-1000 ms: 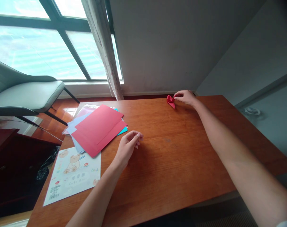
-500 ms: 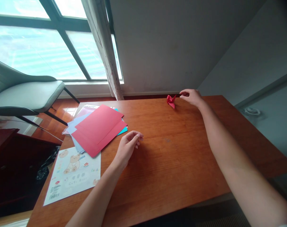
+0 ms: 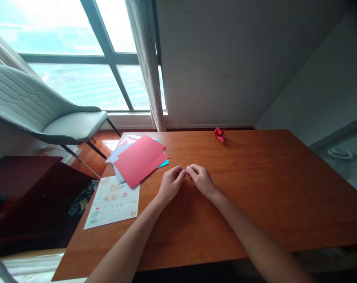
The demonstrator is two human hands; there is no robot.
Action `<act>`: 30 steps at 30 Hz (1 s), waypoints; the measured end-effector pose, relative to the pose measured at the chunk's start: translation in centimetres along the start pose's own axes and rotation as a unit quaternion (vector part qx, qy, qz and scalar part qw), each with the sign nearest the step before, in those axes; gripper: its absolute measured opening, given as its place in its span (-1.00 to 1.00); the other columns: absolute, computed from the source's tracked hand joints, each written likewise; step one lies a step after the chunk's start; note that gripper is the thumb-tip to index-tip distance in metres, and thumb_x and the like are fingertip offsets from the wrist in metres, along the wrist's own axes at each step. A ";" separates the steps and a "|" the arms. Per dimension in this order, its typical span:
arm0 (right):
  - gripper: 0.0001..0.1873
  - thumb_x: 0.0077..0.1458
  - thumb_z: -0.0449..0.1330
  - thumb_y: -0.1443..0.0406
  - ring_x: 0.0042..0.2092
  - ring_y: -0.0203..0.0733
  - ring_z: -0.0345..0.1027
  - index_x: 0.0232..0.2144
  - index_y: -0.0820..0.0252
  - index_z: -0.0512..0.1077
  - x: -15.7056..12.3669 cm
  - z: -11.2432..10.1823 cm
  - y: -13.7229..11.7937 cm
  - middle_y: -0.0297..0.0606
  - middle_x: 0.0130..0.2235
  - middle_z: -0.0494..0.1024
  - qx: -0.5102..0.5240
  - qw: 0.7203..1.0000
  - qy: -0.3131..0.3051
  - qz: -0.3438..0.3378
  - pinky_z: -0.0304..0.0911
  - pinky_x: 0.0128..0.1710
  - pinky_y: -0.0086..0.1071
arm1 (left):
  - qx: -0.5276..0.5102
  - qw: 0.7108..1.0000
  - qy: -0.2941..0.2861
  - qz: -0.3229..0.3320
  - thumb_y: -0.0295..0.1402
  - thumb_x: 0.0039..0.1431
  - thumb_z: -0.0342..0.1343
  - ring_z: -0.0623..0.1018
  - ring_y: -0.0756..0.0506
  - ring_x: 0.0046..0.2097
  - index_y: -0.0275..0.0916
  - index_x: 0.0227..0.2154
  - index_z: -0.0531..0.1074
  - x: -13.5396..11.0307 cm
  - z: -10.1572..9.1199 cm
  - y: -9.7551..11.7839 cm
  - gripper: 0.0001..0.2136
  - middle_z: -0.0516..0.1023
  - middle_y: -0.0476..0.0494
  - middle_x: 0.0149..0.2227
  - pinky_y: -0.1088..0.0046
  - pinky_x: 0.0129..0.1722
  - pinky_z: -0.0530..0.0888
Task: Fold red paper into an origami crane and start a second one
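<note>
My left hand [image 3: 171, 183] and my right hand [image 3: 202, 180] meet over the middle of the wooden table [image 3: 255, 188]. Their fingertips touch or nearly touch, with the fingers curled and the thumbs pressed in. No object shows in either hand. Near the far edge stands a folded red paper figure [image 3: 220, 135], like an origami bird, apart from both hands. To the left of my left hand lies a stack of coloured paper with red sheets [image 3: 141, 159] on top, lilac and turquoise ones under it. A white printed sheet with bears [image 3: 115, 204] lies partly beneath that stack.
A pale padded chair [image 3: 75, 122] stands beyond the table's left side, by the window [image 3: 78, 82] and curtain [image 3: 149, 59]. A dark red cabinet [image 3: 22, 184] is at the left. Behind the far edge rises a grey wall [image 3: 207, 70].
My right hand has moved from beside the red paper figure back to my left hand, and the fingertips now meet. The figure stays on the table. The view has shifted a little left.
</note>
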State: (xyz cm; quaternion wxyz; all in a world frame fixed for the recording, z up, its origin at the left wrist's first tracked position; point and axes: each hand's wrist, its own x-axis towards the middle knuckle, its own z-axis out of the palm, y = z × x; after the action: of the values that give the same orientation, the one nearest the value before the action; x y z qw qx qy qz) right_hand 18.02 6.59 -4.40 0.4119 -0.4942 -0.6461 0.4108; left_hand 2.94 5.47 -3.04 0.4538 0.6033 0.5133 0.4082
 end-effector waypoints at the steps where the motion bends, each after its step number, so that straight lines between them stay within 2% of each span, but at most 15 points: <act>1: -0.55 0.28 0.01 0.00 -0.50 -0.22 0.24 -0.56 0.08 0.30 -0.1 0.4 0.1 -0.37 -0.57 0.39 -0.011 1.000 0.009 -0.009 0.15 -0.47 -0.37 | 0.016 1.000 0.003 0.010 -0.12 0.24 0.06 0.37 -0.02 -0.44 -0.24 -0.46 0.44 -0.1 0.1 0.0 -0.70 0.44 -0.02 -0.49 0.49 -0.42 0.29; 7: -0.61 0.27 0.02 0.06 -0.44 -0.16 0.27 -0.55 0.05 0.30 -0.6 0.2 -0.1 -0.33 -0.52 0.42 -0.052 0.997 0.023 -0.053 0.13 -0.38 -0.32 | 0.085 0.995 0.021 0.053 -0.18 0.24 0.06 0.34 -0.03 -0.42 -0.23 -0.52 0.42 -0.2 0.1 0.0 -0.71 0.42 -0.01 -0.52 0.48 -0.39 0.22; 16: -0.62 0.28 0.01 0.07 -0.45 -0.16 0.30 -0.54 0.05 0.33 -0.6 0.1 0.0 -0.33 -0.51 0.45 -0.066 0.996 0.020 -0.061 0.16 -0.39 -0.32 | 0.125 0.989 0.018 0.074 -0.20 0.28 0.00 0.35 -0.03 -0.43 -0.22 -0.51 0.41 -0.1 0.1 -0.4 -0.71 0.43 -0.02 -0.52 0.48 -0.41 0.25; 22: -0.61 0.28 0.02 0.07 -0.44 -0.16 0.32 -0.54 0.06 0.34 -0.7 -0.1 0.0 -0.33 -0.51 0.47 -0.061 0.996 0.010 -0.064 0.17 -0.39 -0.32 | 0.168 0.982 0.008 0.083 -0.29 0.27 -0.02 0.45 -0.06 -0.40 -0.22 -0.44 0.45 -0.2 0.1 -0.4 -0.77 0.52 -0.08 -0.44 0.46 -0.37 0.34; 25: -0.61 0.27 0.04 0.07 -0.44 -0.15 0.33 -0.55 0.06 0.37 -0.8 -0.2 -0.1 -0.33 -0.51 0.47 -0.060 0.996 0.000 -0.068 0.18 -0.38 -0.32 | 0.212 0.973 0.006 0.088 -0.32 0.28 -0.01 0.52 -0.10 -0.30 -0.20 -0.31 0.50 0.1 -1.3 0.1 -0.81 0.58 -0.14 -0.31 0.41 -0.25 0.41; 27: -0.63 0.26 0.05 0.07 -0.43 -0.14 0.34 -0.53 0.06 0.39 -0.8 -0.2 -0.1 -0.34 -0.51 0.47 -0.059 0.996 -0.006 -0.070 0.18 -0.37 -0.32 | 0.256 0.962 0.031 0.086 -0.34 0.28 0.00 0.53 -0.21 -0.09 -0.19 -0.17 0.51 0.5 -3.4 0.5 -0.81 0.57 -0.26 -0.12 0.27 -0.06 0.40; 28: -0.64 0.26 0.05 0.07 -0.42 -0.13 0.34 -0.52 0.05 0.40 -0.8 -0.2 0.0 -0.33 -0.51 0.47 -0.057 0.996 -0.008 -0.070 0.19 -0.36 -0.31 | 0.276 0.956 0.048 0.085 -0.36 0.26 0.02 0.47 -0.29 0.06 -0.20 -0.09 0.49 0.7 -4.6 0.7 -0.78 0.53 -0.33 0.01 0.17 0.07 0.34; 29: -0.64 0.26 0.05 0.07 -0.42 -0.13 0.35 -0.50 0.05 0.41 -0.8 -0.1 0.0 -0.33 -0.50 0.47 -0.056 0.996 -0.009 -0.070 0.20 -0.36 -0.31 | 0.309 0.945 0.068 0.083 -0.38 0.23 0.05 0.37 -0.36 0.19 -0.22 -0.01 0.46 0.8 -5.9 0.8 -0.72 0.45 -0.40 0.13 0.07 0.16 0.24; 30: -0.65 0.26 0.05 0.07 -0.41 -0.12 0.36 -0.50 0.04 0.42 -0.8 -0.1 0.1 -0.33 -0.50 0.48 -0.054 0.996 -0.010 -0.069 0.20 -0.36 -0.31 | 0.403 0.907 0.093 0.077 -0.38 0.23 0.06 0.30 -0.41 0.25 -0.24 0.07 0.41 0.9 -7.2 0.9 -0.65 0.38 -0.44 0.20 0.00 0.20 0.19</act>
State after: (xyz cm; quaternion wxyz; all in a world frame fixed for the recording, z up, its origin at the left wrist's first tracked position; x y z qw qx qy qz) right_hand 18.27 5.86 -4.52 0.4056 -0.4658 -0.7037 0.3510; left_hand -3.60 7.27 -0.32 0.0896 0.7319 0.6257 0.2543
